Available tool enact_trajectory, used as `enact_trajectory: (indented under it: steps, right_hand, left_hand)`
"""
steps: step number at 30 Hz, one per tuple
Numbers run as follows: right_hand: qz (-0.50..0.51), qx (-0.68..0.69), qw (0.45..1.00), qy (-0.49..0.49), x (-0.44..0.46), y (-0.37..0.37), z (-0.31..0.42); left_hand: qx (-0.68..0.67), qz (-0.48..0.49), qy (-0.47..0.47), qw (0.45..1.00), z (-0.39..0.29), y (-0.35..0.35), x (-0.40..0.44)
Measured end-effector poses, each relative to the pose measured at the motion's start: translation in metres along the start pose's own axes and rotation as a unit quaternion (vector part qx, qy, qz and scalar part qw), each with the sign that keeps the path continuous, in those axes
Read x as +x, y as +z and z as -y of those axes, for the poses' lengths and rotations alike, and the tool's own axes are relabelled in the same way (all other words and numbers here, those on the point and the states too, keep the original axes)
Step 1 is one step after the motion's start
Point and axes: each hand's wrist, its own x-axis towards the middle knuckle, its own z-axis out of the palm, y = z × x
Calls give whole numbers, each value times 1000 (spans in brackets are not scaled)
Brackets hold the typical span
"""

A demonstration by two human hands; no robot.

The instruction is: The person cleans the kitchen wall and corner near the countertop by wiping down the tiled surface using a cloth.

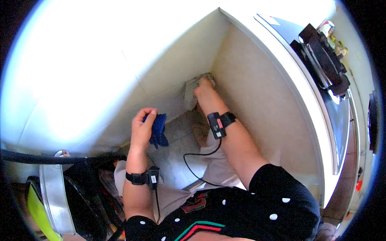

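Note:
My left hand (142, 124) is closed, its thumb and fingers pinching a crumpled dark blue cloth (159, 130) that hangs down beside the palm. My right hand (204, 87) reaches into the corner where the white tiled wall meets a beige side panel. Its fingers are wrapped round a greyish-white cloth (190, 94), which lies against the wall low in that corner. The fingertips of this hand are partly hidden by the hand itself and the cloth.
Close on my right rises the beige panel (265, 96), topped by a white-edged counter with a black appliance (325, 60). A metal strip (56, 197), dark items and a yellow-green object (38, 213) stand at lower left. A cable (189, 168) runs from my right wrist device.

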Motion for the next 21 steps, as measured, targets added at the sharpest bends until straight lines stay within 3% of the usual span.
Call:
enact_trajectory:
  steps: [3, 5, 7, 9, 10, 13, 14, 17, 19, 20, 21]
  right_hand:
    - [41, 42, 998, -30, -50, 17, -1]
    - [72, 18, 975, -209, -66, 30, 1]
    - [85, -22, 862, -499, -68, 41, 4]
    - [89, -103, 676, -724, -79, 51, 27]
    - [90, -103, 678, -723, -93, 53, 34]
    - [65, -170, 491, -852, -113, 63, 45]
    - [67, -171, 491, -851, -112, 62, 39]
    - [99, -202, 421, -878, -95, 43, 2]
    - [144, -334, 399, -842, -89, 20, -19]
    - [144, -336, 398, -841, -88, 13, -31]
    - [157, -412, 335, -833, -90, 9, -43]
  left_hand:
    - [12, -7, 16, 1000, -5, 3, 0]
    - [16, -6, 20, 1000, -3, 5, -2]
    - [33, -9, 72, 997, 0, 3, -1]
    - [23, -6, 43, 999, -5, 2, -5]
    - [10, 0, 14, 1000, -7, 2, -7]
    - [52, -18, 54, 997, 1, -3, -3]
    - [52, -19, 54, 997, 3, -4, -3]
    - [17, -16, 22, 999, 1, -5, -3]
    - [24, -27, 26, 999, -1, -6, -4]
    - [22, -27, 24, 999, -2, -5, -5]
    - [16, -22, 24, 999, -4, -5, -5]
